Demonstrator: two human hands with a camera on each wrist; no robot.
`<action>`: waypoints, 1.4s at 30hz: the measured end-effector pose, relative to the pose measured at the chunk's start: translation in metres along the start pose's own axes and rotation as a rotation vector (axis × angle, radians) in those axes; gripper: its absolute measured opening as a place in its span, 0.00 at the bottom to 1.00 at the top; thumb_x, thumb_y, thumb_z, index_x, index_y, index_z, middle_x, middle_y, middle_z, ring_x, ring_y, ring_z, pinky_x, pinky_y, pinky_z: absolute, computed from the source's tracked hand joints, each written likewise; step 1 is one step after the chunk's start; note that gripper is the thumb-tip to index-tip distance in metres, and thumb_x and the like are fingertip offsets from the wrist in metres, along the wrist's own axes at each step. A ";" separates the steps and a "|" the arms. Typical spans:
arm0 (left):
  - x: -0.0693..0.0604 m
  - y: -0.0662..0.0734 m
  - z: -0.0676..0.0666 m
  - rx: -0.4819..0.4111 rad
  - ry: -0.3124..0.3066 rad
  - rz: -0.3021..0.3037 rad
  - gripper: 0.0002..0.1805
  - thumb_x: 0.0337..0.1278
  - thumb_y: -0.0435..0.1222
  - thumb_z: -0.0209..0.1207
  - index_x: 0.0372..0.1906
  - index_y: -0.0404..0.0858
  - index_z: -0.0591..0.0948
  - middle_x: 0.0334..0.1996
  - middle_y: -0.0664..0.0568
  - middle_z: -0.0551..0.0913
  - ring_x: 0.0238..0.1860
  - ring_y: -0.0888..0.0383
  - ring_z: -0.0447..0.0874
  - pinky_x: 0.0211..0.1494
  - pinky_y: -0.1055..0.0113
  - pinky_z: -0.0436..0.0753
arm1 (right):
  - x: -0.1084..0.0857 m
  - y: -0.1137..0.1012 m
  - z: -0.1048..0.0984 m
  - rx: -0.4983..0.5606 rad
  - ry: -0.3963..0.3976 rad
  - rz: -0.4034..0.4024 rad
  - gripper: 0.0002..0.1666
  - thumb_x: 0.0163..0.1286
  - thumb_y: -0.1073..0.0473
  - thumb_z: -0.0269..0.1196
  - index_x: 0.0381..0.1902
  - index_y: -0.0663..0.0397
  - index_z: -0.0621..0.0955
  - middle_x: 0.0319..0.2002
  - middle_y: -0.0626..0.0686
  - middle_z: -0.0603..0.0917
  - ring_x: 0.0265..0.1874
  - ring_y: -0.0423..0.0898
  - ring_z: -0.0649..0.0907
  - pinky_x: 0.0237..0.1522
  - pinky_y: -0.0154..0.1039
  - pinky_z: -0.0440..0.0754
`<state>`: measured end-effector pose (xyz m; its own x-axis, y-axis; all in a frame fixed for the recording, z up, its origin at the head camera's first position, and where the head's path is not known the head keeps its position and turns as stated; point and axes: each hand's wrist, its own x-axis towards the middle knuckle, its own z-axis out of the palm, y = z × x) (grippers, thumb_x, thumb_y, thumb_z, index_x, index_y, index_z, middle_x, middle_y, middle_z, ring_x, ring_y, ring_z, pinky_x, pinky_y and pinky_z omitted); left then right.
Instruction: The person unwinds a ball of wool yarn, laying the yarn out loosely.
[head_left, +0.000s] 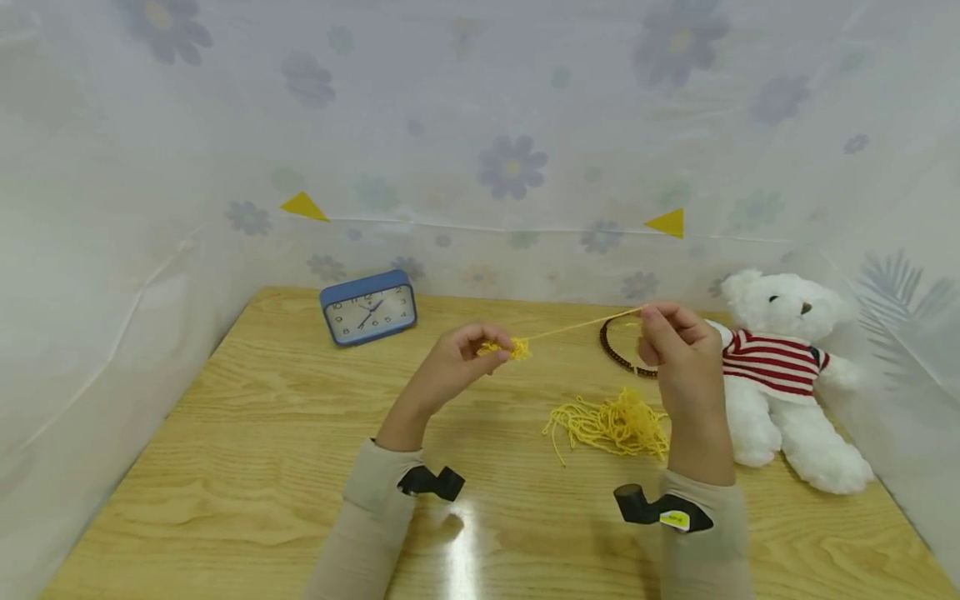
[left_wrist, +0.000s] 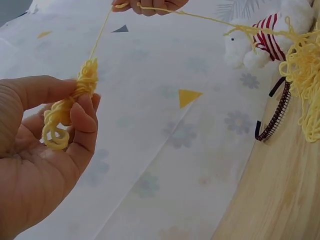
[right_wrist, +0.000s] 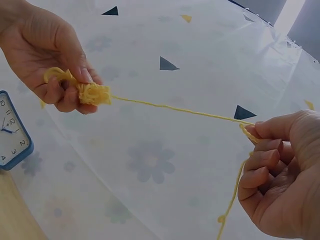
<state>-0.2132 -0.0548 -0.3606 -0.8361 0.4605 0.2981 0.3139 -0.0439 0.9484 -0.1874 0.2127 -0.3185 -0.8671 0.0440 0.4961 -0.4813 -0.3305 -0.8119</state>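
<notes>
A small wound bundle of yellow yarn (left_wrist: 86, 80) is pinched between the thumb and fingers of my left hand (head_left: 463, 362). From it a single strand (right_wrist: 175, 108) runs straight across to my right hand (head_left: 682, 346), which pinches it between thumb and forefinger. Below the right hand, the strand's other part (right_wrist: 231, 200) hangs down; in the left wrist view it leads towards a loose yellow yarn heap (head_left: 618, 423) on the table. Both hands are raised above the tabletop, apart from each other.
A blue alarm clock (head_left: 369, 308) stands at the back left of the wooden table (head_left: 247, 433). Behind the right hand lies a dark brown headband (head_left: 617, 357), partly hidden. A white teddy bear (head_left: 783, 375) in a striped shirt sits at the right. Flowered sheeting (head_left: 450, 100) surrounds the table.
</notes>
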 end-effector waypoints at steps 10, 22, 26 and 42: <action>-0.001 -0.001 -0.012 -0.046 0.184 -0.021 0.12 0.63 0.31 0.57 0.50 0.31 0.78 0.44 0.46 0.78 0.38 0.56 0.79 0.44 0.57 0.81 | 0.006 -0.017 -0.021 0.330 0.412 -0.102 0.07 0.64 0.72 0.60 0.28 0.74 0.77 0.14 0.53 0.63 0.13 0.42 0.56 0.13 0.31 0.57; -0.004 0.006 -0.022 -0.068 0.197 0.015 0.10 0.63 0.28 0.56 0.46 0.25 0.78 0.40 0.44 0.79 0.38 0.46 0.79 0.45 0.61 0.82 | 0.008 -0.031 -0.053 0.512 0.708 -0.179 0.04 0.62 0.78 0.58 0.28 0.79 0.74 0.15 0.57 0.64 0.08 0.43 0.59 0.10 0.31 0.53; -0.005 0.005 -0.023 -0.078 0.189 0.030 0.11 0.63 0.28 0.56 0.46 0.25 0.77 0.42 0.44 0.78 0.37 0.55 0.79 0.46 0.62 0.82 | 0.008 -0.028 -0.056 0.354 0.663 -0.085 0.06 0.60 0.77 0.61 0.26 0.77 0.75 0.15 0.57 0.68 0.09 0.43 0.62 0.10 0.30 0.59; -0.003 0.003 -0.007 -0.037 0.024 0.047 0.11 0.62 0.29 0.57 0.48 0.29 0.78 0.39 0.46 0.80 0.38 0.57 0.80 0.44 0.64 0.82 | 0.008 0.013 -0.064 -1.023 -0.433 0.553 0.20 0.75 0.52 0.50 0.47 0.65 0.77 0.33 0.56 0.79 0.27 0.49 0.80 0.30 0.42 0.80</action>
<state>-0.2130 -0.0622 -0.3574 -0.8317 0.4356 0.3443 0.3365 -0.0978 0.9366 -0.2086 0.2696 -0.3448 -0.9653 -0.2461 -0.0868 -0.1118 0.6904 -0.7147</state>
